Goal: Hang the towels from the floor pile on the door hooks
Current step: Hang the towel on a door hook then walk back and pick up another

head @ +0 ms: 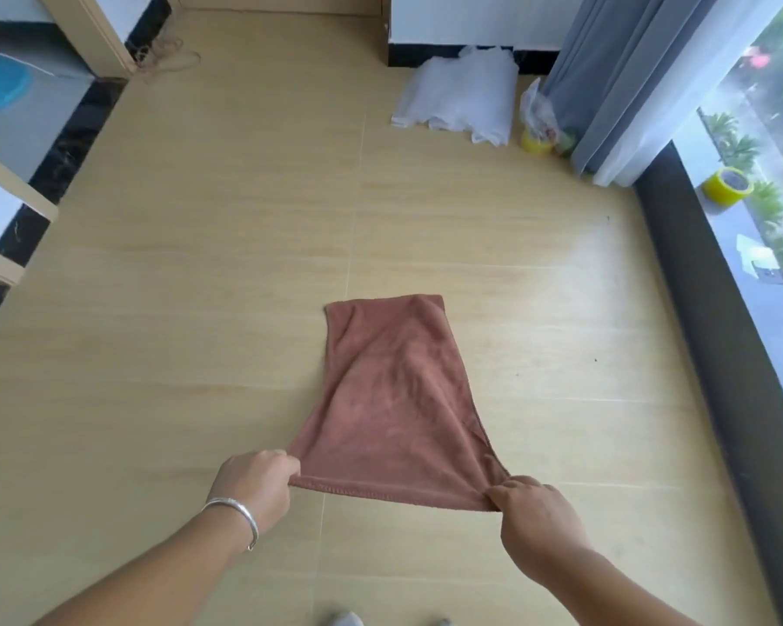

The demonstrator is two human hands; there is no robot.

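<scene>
At the far left, a tangle of thin cord (168, 56) lies on the floor (200, 309) beside a door frame (96, 33). Nearer, the left hand (254, 485), with a silver bangle (238, 519) on its wrist, has its grip closed on the near left corner of a brown towel (389, 399), fingers curled round the hem. The towel lies between the two hands and stretches away from the person: its long axis runs near to far, the far end resting flat on the floor and leaning slightly left, the near hem lifted and pulled taut from left to right. No label or writing can be read on it. The right hand (534, 512) pinches the near right corner, its grip closed on the cloth.

Far right of centre, a crumpled white sheet (462, 101) lies against the dark skirting, and just beside it stands a yellow container (536, 144) under a clear plastic bag (536, 110); its contents cannot be told. A grey curtain (629, 74) hangs to the right, and a roll of yellow tape (727, 186) sits on the window sill (742, 246).
</scene>
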